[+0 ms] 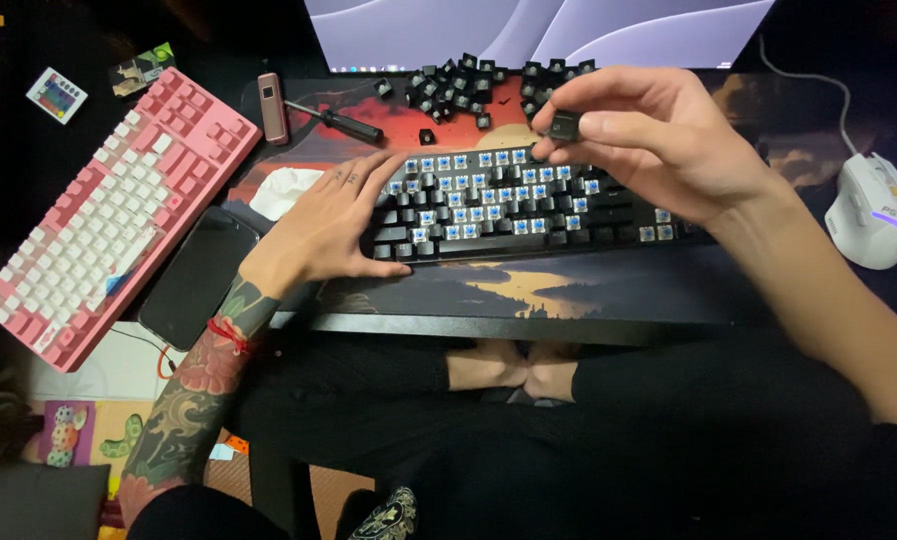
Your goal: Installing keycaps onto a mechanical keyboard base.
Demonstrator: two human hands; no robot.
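Observation:
A black keyboard (528,235) lies on the desk mat with many keycaps off, showing blue switches. My left hand (333,220) rests flat on the keyboard's left end, fingers spread, holding nothing. My right hand (658,130) hovers over the upper middle of the keyboard and pinches a single black keycap (564,124) between thumb and fingers. A pile of loose black keycaps (468,85) sits behind the keyboard, in front of the monitor.
A pink and white keyboard (108,210) lies slanted at left, a dark phone (198,275) beside it. A screwdriver (338,120) and small pink device (271,105) lie behind. A white mouse (873,210) sits at right. The monitor (538,30) stands at the back.

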